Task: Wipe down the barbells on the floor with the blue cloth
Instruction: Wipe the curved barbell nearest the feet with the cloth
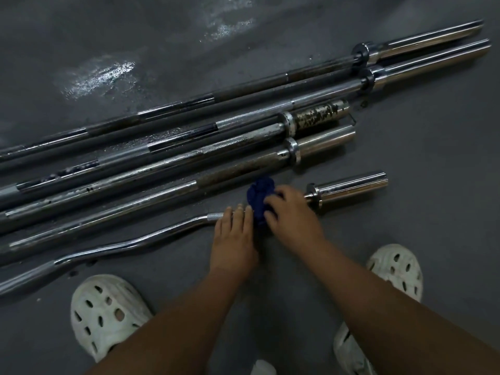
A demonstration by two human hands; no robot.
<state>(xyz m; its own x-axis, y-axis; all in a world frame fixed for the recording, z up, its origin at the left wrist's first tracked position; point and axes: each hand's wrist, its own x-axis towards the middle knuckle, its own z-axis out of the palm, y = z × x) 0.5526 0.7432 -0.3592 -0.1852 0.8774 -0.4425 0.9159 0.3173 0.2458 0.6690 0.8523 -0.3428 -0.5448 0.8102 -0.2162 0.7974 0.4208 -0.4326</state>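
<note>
Several steel barbells lie side by side on the dark floor, running from lower left to upper right. Nearest me is a curved chrome curl bar (pixel 140 240) with a short sleeve (pixel 351 186) at its right end. My right hand (pixel 290 212) grips the bunched blue cloth (pixel 259 197) around this bar just left of the sleeve collar. My left hand (pixel 235 236) rests on the bar beside the cloth, fingers straight over its knurled part. The straight bar (pixel 162 196) behind it has rusty patches.
Two long barbells (pixel 270 96) reach the upper right, their sleeves (pixel 433 54) shiny. Two shorter bars end at sleeves (pixel 316 117) in the middle, one heavily pitted. My feet in white perforated clogs (pixel 107 312) (pixel 397 269) stand on the grey floor, which shows wet patches (pixel 97 77).
</note>
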